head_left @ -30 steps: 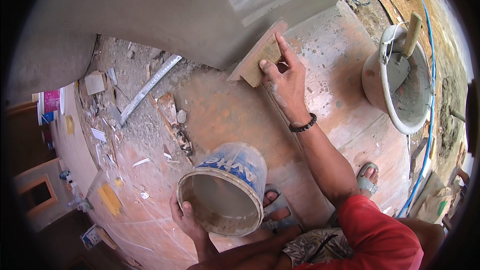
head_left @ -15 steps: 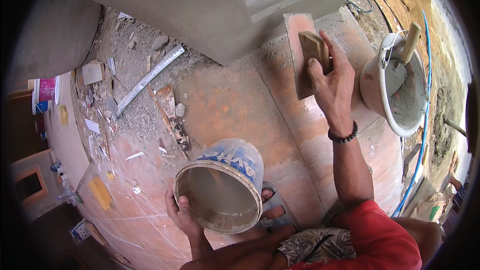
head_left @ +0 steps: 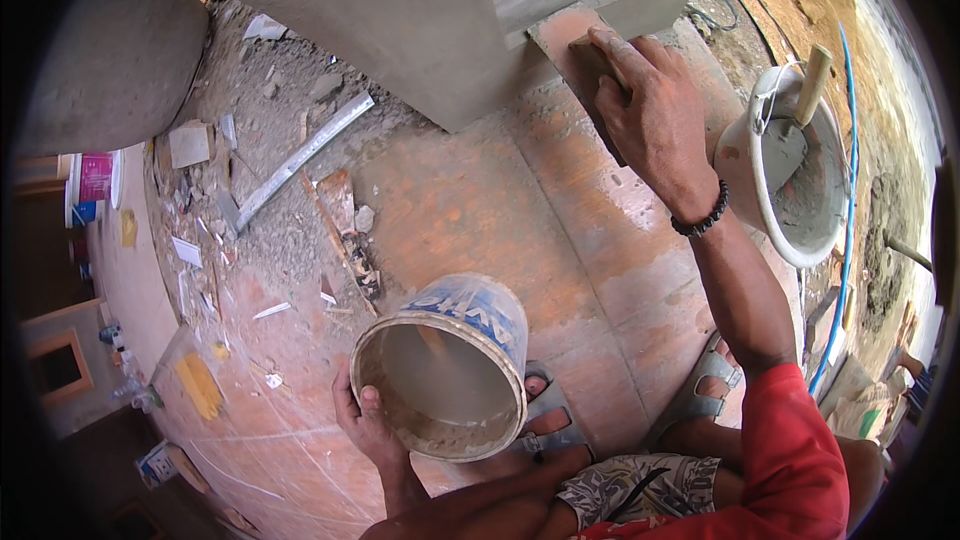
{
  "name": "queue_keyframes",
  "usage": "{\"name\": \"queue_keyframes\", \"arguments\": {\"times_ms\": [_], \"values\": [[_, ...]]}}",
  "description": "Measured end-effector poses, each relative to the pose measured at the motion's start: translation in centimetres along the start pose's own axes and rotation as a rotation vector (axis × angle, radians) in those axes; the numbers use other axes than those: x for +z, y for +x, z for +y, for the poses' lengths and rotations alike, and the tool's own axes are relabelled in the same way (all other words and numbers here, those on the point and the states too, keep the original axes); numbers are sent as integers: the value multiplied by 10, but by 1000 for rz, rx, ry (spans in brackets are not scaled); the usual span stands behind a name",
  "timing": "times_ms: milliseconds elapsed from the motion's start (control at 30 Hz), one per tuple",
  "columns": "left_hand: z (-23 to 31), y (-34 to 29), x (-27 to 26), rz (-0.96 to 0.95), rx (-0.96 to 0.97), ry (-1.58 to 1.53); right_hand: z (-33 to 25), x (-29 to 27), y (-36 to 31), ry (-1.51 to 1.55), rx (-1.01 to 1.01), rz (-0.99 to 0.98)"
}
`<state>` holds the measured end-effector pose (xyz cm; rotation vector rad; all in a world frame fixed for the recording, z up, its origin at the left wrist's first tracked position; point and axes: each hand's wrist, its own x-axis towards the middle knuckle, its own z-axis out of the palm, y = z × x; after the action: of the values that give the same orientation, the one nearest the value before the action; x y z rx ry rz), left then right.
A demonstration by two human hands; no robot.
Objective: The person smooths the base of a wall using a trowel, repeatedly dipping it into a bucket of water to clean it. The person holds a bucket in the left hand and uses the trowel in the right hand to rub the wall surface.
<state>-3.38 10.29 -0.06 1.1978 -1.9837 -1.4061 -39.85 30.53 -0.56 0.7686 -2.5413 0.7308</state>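
My left hand grips the rim of a white and blue plastic bucket, thumb over the edge. The bucket is tilted, its mouth toward me, with cloudy grey water inside. Farther off, my right hand is closed on a flat plastering float, its handle mostly hidden under my fingers. The float's plate lies close against the lower part of a grey plastered wall; whether its whole face touches, I cannot tell.
At right stands a white bucket of wet grey mortar with a wooden-handled tool in it. A blue hose runs past it. Rubble, a metal strip and a dirty scraper-like piece litter the left floor.
My right hand has moved up with the float, which is now tilted and nearer the wall. My left hand and the water bucket have hardly moved.
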Motion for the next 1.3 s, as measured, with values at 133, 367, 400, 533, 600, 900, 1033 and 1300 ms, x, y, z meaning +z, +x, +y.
{"name": "queue_keyframes", "arguments": {"times_ms": [133, 367, 400, 533, 600, 900, 1033, 1300], "values": [[-2, 0, -1, 5, -10, 8, 6, 3, 1, -23, -26, -11], [0, 1, 1, -8, -11, 9, 49, -11, 15, -120, 50, 4], [-1, 1, 0, -6, -11, 15, 54, -14, 17, -152, 68, 12], [2, 0, 0, -9, -18, -4, 47, -34, 12, -48, 166, 7], [2, 0, -1, -4, -17, 7, 41, -31, -4, 144, 261, 45], [-1, 0, -2, -13, -25, -30, 20, 50, -34, 1015, 752, 117], [-2, 0, -4, -14, -14, -30, -4, 71, -23, 1095, 823, 203], [0, -1, -3, 2, -25, -10, -63, 80, -79, 1183, 769, -148]]}}
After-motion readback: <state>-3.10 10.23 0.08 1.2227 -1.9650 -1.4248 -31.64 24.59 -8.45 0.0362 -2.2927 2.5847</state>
